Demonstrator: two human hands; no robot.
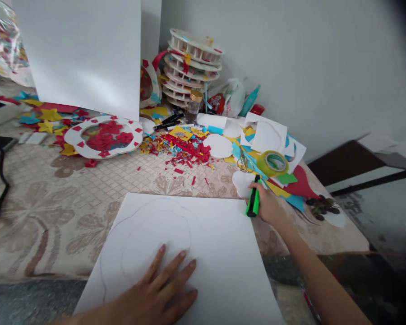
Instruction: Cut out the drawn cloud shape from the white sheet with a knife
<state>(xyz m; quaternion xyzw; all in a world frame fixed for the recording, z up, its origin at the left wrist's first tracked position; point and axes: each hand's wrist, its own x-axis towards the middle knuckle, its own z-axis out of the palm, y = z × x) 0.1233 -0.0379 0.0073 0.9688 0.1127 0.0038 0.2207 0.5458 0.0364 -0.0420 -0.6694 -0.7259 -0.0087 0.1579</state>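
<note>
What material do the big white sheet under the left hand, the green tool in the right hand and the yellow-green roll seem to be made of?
White sheet: probably thin foam board or stiff card, matte, lying flat with faint pencil outlines. Green cutter in the right hand: likely glossy plastic, bright and smooth, with a black part. Tape roll: seemingly shiny plastic adhesive tape, reflecting light. The left hand presses flat on the sheet.

Single head view, looking forward and down, close over table (88, 189)

— Where are you working?
— You're at a home craft table: patterned beige tablecloth (54, 189), scattered red, yellow and blue paper scraps (186, 146), stacked white foam rings (192, 67), yellow-green tape roll (274, 163).
</note>
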